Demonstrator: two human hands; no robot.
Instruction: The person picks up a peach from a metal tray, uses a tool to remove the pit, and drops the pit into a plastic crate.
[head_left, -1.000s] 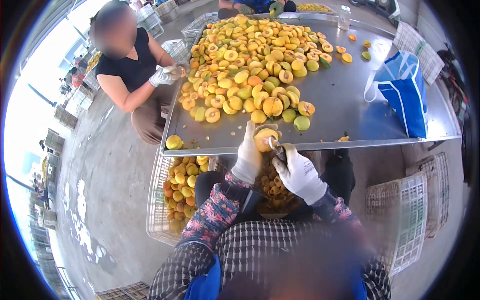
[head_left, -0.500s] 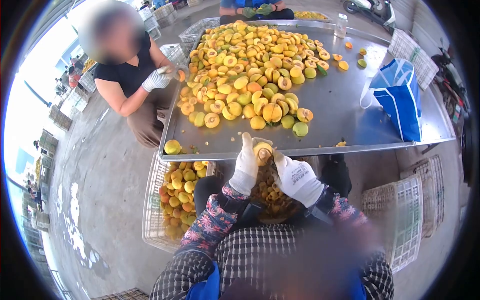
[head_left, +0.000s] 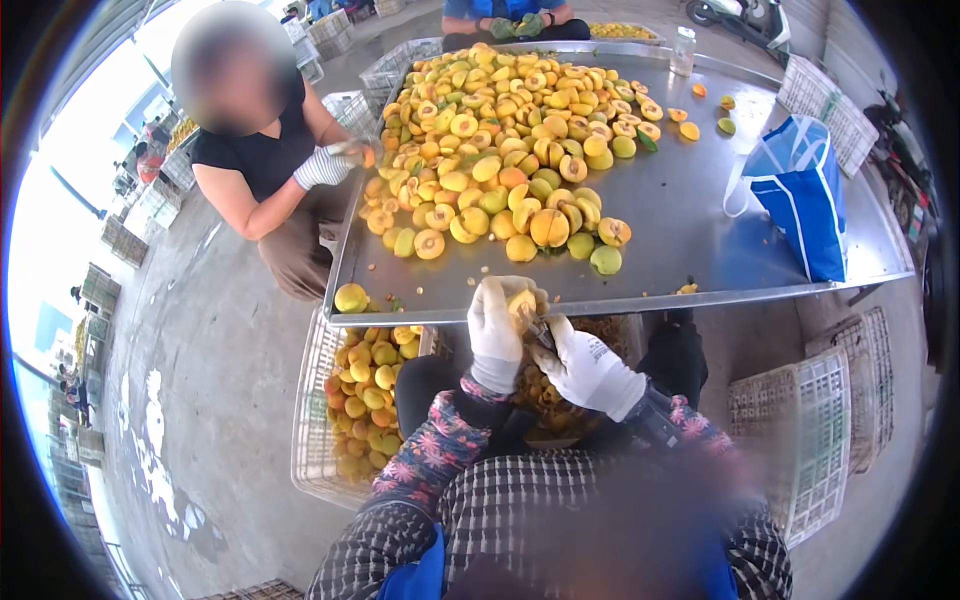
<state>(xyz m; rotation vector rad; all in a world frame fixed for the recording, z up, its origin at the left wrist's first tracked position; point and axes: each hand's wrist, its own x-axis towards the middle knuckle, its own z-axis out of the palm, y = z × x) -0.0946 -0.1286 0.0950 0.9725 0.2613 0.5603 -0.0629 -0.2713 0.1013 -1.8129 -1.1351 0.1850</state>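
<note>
Wrapped round a yellow fruit (head_left: 521, 304), my left hand (head_left: 494, 330) is closed in a white glove just off the near edge of the metal table (head_left: 690, 240). My right hand (head_left: 592, 368), gloved too, grips a small dark-tipped tool (head_left: 541, 330) whose end touches the fruit; its exact shape is unclear. Beyond my hands, a heap of halved and whole yellow fruit (head_left: 500, 130) lies on the table. Below them, between my legs, a container of fruit pieces (head_left: 560, 405) is partly hidden by my hands.
A crate of whole fruit (head_left: 308, 440) stands at lower left. On the table are a blue bag (head_left: 800, 200) and a jar (head_left: 682, 52). A co-worker (head_left: 265, 150) sits at left, another (head_left: 510, 20) at the far side. White crates (head_left: 800, 430) stand at right.
My left hand's fingers have folded further round the fruit. My right hand has shifted slightly down, and the tool now shows between it and the fruit. The view has moved slightly.
</note>
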